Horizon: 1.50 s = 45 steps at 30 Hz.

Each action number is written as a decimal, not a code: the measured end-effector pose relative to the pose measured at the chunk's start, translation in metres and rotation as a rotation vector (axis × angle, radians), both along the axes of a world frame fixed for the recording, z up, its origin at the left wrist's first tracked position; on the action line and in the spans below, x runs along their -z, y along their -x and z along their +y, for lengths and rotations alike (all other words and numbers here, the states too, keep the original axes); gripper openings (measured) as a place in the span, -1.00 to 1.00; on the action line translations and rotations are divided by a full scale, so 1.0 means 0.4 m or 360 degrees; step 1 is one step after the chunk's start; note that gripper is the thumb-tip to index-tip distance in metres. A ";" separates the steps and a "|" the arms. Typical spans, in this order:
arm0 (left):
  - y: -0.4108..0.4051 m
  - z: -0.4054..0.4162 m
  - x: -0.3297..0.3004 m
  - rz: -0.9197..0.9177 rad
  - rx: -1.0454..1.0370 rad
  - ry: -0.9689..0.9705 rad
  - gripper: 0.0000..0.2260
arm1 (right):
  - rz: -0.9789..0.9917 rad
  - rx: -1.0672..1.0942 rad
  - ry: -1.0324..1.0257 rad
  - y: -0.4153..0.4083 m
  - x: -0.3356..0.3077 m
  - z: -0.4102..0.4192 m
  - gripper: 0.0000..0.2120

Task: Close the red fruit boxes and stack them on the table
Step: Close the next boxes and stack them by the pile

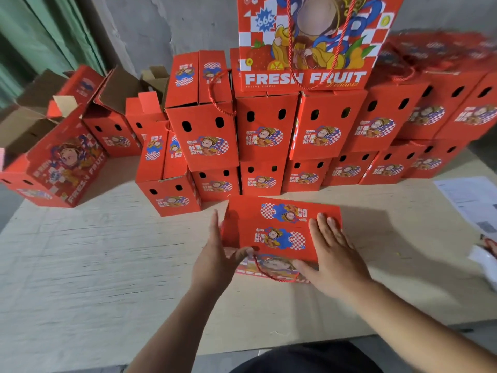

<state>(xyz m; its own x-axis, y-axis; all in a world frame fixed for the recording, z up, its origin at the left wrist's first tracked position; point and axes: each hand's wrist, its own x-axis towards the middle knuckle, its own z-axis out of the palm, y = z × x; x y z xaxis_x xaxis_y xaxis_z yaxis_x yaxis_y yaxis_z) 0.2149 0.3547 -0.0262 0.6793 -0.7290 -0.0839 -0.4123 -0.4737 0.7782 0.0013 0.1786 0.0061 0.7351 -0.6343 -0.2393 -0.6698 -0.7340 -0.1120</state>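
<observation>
A red printed cardboard fruit box (pixel 279 227), seemingly light and stiff, sits on the pale wooden desk (pixel 107 265), left hand (pixel 217 262) flat against its end, right hand (pixel 333 259) pressing its top, fingers straight.

The tall red printed carton with the "FRESH FRUIT" lettering (pixel 309 44) at twelve o'clock is cut off by the top edge. At two o'clock, the heap of red cartons with cord handles (pixel 441 47) is smeared by blur, its print unreadable. The white printed paper sheet (pixel 468 200) at three o'clock runs off the right edge, text too small to read. Below it, a crumpled white object (pixel 484 261) is cropped and unidentifiable. The red open carton with brown cardboard flaps (pixel 53 168) at nine o'clock is clipped by the left edge. The red cord handle (pixel 271 273) under the near box is partly hidden.
</observation>
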 end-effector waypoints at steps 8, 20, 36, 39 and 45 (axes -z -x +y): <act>0.115 -0.107 -0.029 0.1339 -0.0411 0.0203 -0.49 | -0.0310 0.0130 -0.0029 -0.041 -0.135 0.028 -0.35; 0.186 -0.205 -0.006 0.1361 0.0007 0.0420 -0.58 | -0.0992 0.1112 -0.0739 0.064 0.061 -0.007 -0.36; 0.221 -0.244 -0.149 0.0840 -0.0176 0.0426 -0.62 | -0.1904 0.1198 -0.1006 0.029 -0.101 -0.025 -0.83; 0.234 -0.290 -0.308 0.0742 0.0244 0.0670 -0.56 | -0.1509 0.0803 -0.1373 -0.049 -0.180 0.022 -0.73; 0.205 -0.301 -0.446 0.0253 0.0543 0.0577 -0.74 | -0.1780 0.0799 -0.2032 -0.012 -0.360 -0.070 -0.75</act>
